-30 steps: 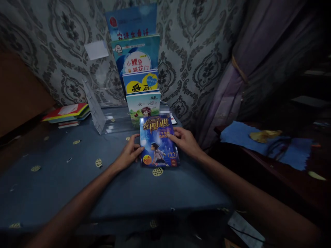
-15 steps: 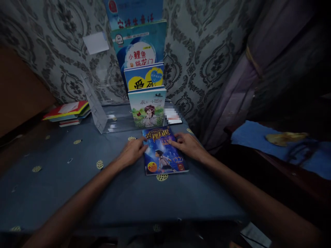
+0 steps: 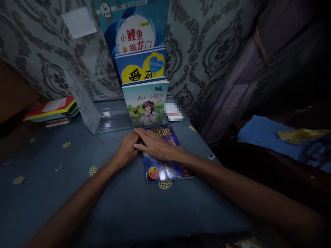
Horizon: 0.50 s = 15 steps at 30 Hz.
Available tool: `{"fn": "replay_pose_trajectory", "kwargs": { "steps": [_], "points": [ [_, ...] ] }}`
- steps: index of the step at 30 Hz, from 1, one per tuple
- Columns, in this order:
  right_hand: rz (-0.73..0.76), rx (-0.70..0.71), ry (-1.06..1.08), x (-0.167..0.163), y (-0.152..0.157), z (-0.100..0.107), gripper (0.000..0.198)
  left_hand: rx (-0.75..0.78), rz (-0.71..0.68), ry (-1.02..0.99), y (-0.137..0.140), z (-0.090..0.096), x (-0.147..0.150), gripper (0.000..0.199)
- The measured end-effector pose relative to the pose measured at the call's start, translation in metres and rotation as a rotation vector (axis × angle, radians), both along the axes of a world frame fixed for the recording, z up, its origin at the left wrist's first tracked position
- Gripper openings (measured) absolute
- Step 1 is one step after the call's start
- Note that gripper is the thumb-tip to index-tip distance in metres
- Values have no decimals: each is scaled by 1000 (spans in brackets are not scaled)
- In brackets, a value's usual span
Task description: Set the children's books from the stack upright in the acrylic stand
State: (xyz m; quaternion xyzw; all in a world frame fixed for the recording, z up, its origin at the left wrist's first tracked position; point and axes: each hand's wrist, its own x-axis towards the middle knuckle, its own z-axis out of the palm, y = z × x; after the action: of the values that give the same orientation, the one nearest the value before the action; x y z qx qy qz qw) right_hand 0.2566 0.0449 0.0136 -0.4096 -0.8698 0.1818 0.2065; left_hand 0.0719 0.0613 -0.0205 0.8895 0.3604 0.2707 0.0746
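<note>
A blue comic book [image 3: 165,168] with a gold title lies on the tablecloth, its middle covered by my right hand [image 3: 156,144]. That hand is open and flat, palm down, its fingers reaching past the book's left edge. Beside that edge rests my left hand [image 3: 127,150], fingers loosely extended; their tips meet my right fingertips and are partly hidden there. Just behind, a book with a cartoon figure on its green and white cover [image 3: 148,106] stands in a clear acrylic display rack [image 3: 89,115].
Blue and yellow books [image 3: 139,65] stand on higher tiers of the rack. A pile of colourful books [image 3: 51,110] lies at left. Right of the rack is a pixelated flat object [image 3: 174,110]. A blue cloth [image 3: 256,129] lies beyond the table's right edge.
My right hand has moved left across the comic book, from its right side to its left edge, meeting my left hand. The view has shifted lower and closer.
</note>
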Motion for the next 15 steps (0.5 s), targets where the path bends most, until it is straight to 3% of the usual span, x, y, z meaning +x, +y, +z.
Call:
{"fn": "replay_pose_trajectory", "kwargs": {
  "steps": [4,10,15],
  "points": [
    [-14,-11,-30,13,5,-3,73,34,-17,23,-1,2,1,38],
    [-149,71,-16,62,4,-13,56,59,30,53,-1,2,2,36],
    [-267,83,157,105,11,-26,45,76,34,73,-2,4,2,37]
  ]
}}
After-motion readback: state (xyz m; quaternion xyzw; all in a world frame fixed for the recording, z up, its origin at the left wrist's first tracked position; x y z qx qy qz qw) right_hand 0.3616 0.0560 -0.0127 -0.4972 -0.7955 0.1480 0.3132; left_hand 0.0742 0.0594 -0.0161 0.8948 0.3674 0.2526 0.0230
